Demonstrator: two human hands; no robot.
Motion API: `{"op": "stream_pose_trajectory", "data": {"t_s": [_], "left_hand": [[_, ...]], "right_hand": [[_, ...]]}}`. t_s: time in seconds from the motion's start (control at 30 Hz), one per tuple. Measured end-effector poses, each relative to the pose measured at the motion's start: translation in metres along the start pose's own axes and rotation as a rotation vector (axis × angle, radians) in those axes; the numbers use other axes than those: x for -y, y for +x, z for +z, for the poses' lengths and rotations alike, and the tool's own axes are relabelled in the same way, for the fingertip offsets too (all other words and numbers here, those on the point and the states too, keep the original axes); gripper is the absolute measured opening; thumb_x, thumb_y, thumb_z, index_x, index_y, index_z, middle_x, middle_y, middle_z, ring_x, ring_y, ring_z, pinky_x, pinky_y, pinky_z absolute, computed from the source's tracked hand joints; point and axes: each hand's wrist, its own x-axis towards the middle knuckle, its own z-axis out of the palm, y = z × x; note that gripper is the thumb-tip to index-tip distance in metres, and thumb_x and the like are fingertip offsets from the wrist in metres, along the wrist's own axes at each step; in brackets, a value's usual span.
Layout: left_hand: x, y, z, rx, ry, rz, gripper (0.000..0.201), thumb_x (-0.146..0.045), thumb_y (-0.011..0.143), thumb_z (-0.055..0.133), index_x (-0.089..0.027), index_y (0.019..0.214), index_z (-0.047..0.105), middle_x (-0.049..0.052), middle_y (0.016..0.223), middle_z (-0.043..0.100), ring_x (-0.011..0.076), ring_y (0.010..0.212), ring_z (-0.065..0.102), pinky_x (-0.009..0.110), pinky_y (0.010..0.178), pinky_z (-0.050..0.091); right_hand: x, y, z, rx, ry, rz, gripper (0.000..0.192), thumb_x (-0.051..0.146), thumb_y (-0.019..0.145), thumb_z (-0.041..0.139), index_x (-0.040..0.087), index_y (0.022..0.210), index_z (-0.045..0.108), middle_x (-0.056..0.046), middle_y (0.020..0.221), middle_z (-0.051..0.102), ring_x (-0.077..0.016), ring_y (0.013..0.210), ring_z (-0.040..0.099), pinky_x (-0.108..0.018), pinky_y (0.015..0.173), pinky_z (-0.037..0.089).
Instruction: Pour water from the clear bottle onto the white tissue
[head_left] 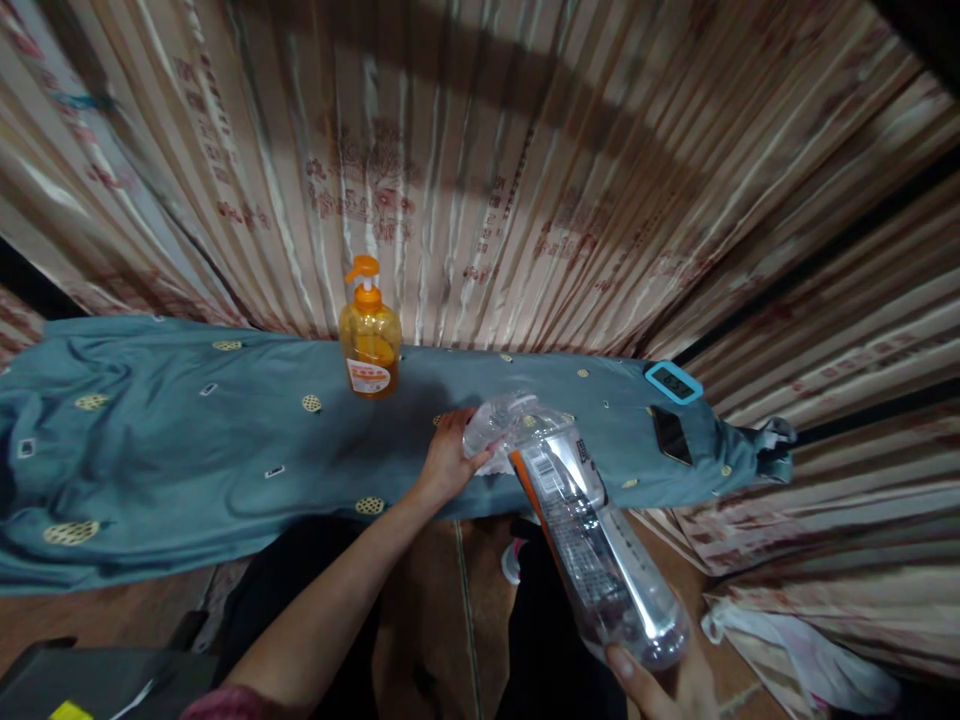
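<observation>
My right hand (664, 685) grips the base of a clear plastic bottle (581, 525) with an orange-edged label, held tilted with its neck pointing away from me over the table. My left hand (450, 460) is at the bottle's neck, fingers closed around the cap end (487, 425). Whether the cap is on I cannot tell. An orange pump bottle of soap (369, 345) stands upright on the teal cloth (187, 440) behind my left hand, apart from it.
A long narrow table draped in teal patterned cloth runs left to right. At its right end lie a blue-framed digital clock (673, 381) and a dark phone (670, 433). Striped curtains (525, 180) hang behind. Crumpled white plastic (802, 655) lies on the floor at right.
</observation>
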Motion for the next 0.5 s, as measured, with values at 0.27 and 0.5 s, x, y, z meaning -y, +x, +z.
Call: {"op": "stream_pose_trajectory", "data": {"t_s": [0.27,0.5], "left_hand": [[0.001,0.0,-0.002,0.007,0.018,0.033,0.046,-0.025,0.078,0.075,-0.019,0.12,0.057,0.011,0.119,0.063,0.0291,0.114,0.06,0.048,0.1,0.051],[0.004,0.002,-0.004,-0.024,0.047,0.055,0.047,-0.02,0.073,0.078,-0.015,0.116,0.06,0.013,0.123,0.058,0.0281,0.114,0.058,0.045,0.102,0.051]], "right_hand": [[0.018,-0.001,0.004,-0.008,0.041,0.047,0.079,0.069,0.066,0.075,0.022,0.127,0.058,-0.01,0.11,0.073,-0.0371,0.102,0.068,-0.046,0.093,0.05],[0.03,-0.004,0.006,0.003,0.077,0.117,0.081,0.073,0.066,0.072,0.02,0.125,0.054,-0.01,0.106,0.073,-0.0353,0.101,0.067,-0.044,0.094,0.046]]}}
